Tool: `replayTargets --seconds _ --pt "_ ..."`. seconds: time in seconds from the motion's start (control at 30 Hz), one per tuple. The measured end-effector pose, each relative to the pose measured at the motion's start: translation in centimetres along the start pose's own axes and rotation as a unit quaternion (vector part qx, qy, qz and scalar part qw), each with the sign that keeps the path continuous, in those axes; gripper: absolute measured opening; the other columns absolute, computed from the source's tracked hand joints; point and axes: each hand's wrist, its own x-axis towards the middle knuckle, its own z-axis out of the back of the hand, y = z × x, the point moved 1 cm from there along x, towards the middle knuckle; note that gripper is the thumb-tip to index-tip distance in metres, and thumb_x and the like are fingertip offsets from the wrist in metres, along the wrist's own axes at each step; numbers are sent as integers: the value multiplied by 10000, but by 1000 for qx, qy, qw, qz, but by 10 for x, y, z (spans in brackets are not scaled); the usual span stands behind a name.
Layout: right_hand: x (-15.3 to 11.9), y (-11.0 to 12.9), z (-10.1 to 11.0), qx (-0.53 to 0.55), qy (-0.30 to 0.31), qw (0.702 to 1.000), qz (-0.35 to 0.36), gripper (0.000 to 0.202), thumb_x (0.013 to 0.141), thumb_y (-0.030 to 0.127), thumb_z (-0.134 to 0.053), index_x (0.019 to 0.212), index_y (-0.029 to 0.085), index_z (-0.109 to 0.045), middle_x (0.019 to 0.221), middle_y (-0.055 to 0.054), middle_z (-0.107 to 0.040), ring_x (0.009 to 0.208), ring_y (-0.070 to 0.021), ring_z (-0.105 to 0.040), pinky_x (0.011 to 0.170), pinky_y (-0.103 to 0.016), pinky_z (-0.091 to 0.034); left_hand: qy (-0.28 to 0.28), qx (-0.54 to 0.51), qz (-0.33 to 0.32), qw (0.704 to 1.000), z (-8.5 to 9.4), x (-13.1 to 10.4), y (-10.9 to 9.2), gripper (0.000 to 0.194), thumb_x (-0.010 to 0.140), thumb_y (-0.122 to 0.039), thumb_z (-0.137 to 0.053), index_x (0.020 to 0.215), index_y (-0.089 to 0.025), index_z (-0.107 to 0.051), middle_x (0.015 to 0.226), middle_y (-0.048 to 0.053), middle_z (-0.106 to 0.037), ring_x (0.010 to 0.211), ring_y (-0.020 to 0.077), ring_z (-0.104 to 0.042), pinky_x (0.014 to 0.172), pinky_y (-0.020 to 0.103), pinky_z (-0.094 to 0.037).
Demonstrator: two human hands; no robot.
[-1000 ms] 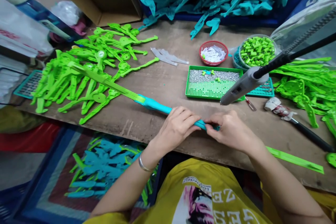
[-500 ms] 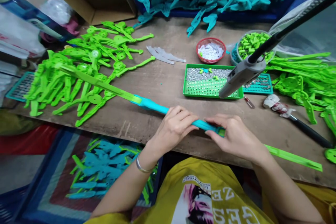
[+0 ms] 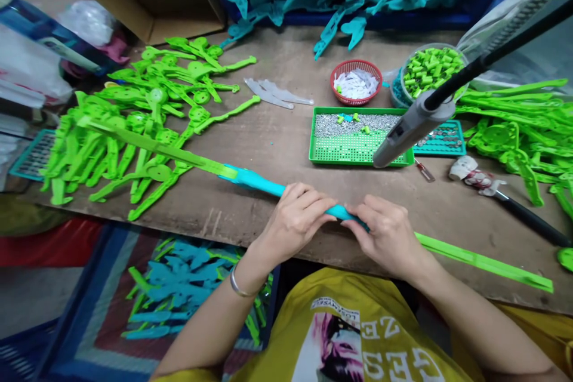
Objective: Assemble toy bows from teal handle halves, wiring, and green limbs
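A long plastic piece, with a blue middle section and a bright green arm at either end, lies slantwise in front of me above the table's near edge. My left hand is wrapped round the blue section. Close beside it, my right hand grips the same section near its right end, thumb and fingers pinching it. Beyond my right wrist the other green arm sticks out to the right. My fingers hide part of the blue section and the joint on the right.
Green plastic parts are heaped at left, more at right. A green tray of small metal bits, a red basket, a hanging electric screwdriver and a hammer stand ahead. A crate of blue-green parts is below.
My right hand has slid slightly left along the blue section, closer to my left hand, and covers its right end. More of the right green arm shows. My left hand keeps its grip.
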Motion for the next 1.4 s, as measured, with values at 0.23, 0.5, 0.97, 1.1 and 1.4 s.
replayTargets --seconds 0.23,0.5,0.97,1.1,1.4 --pt "-13 -9 -1 48 43 996 -63 214 939 268 -638 1124 169 -682 986 -95 -700 925 -245 -649 821 -372 -523 36 26 13 999 7 3 -5 162 976 -282 -608 1093 -183 -659 993 46 -744 921 210 -590 894 399 -455" --pt "-19 -7 -12 -5 -26 999 -44 174 971 245 -568 955 151 -713 806 -71 -645 760 -210 -594 699 -327 -460 62 120 -12 991 -6 15 -26 200 999 -355 -577 1105 -217 -676 948 18 -748 1000 235 -634 1106 546 -288" --pt "0 -32 4 100 82 985 -116 218 955 318 -615 1048 172 -747 976 -85 -760 853 -207 -681 758 -301 -464 -7 131 -29 991 -5 14 -11 412 983 -307 -593 1371 -173 -548 1353 137 -651 1342 286 -533 1148 508 -331" --pt "12 -64 15 183 194 952 -151 299 945 412 -611 988 166 -776 878 -50 -771 726 -158 -652 646 -258 -426 13 130 44 990 -1 -2 6 821 878 -530 -692 1541 -177 -362 1536 207 -471 1476 398 -352 1181 624 -257" --pt "2 -88 11 179 204 937 -219 284 864 447 -664 868 176 -745 794 -42 -739 693 -169 -633 615 -292 -447 101 81 108 986 -34 -23 12 806 856 -500 -732 1525 -201 -397 1472 184 -542 1365 360 -487 1172 637 -271"
